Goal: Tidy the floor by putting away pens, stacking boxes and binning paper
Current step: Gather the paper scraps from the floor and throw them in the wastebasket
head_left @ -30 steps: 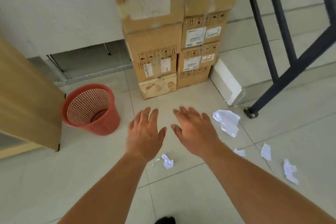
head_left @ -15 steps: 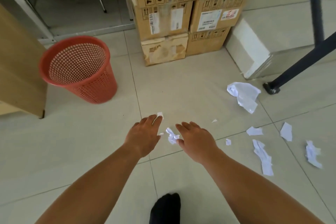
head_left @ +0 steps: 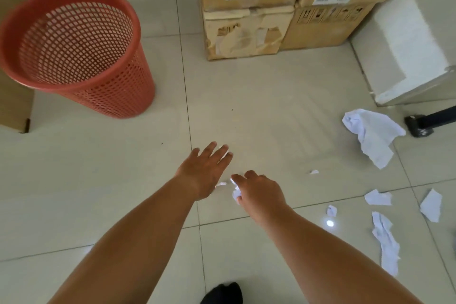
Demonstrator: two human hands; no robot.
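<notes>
Low over the tiled floor point(head_left: 271, 106), both bare hands reach forward. The left hand point(head_left: 204, 170) is flat, its fingers straight and slightly spread; a small white scrap point(head_left: 225, 153) shows at its fingertips, though I cannot tell whether they touch it. Just beside it, the right hand point(head_left: 259, 192) has its fingers curled round a small paper wad point(head_left: 235, 194), pinching it against the thumb. A red mesh bin point(head_left: 118, 96) stands well apart at the upper left. Stacked cardboard boxes point(head_left: 246, 32) sit ahead. A large crumpled sheet point(head_left: 372, 136) and torn scraps point(head_left: 386, 239) lie on the floor to the right.
</notes>
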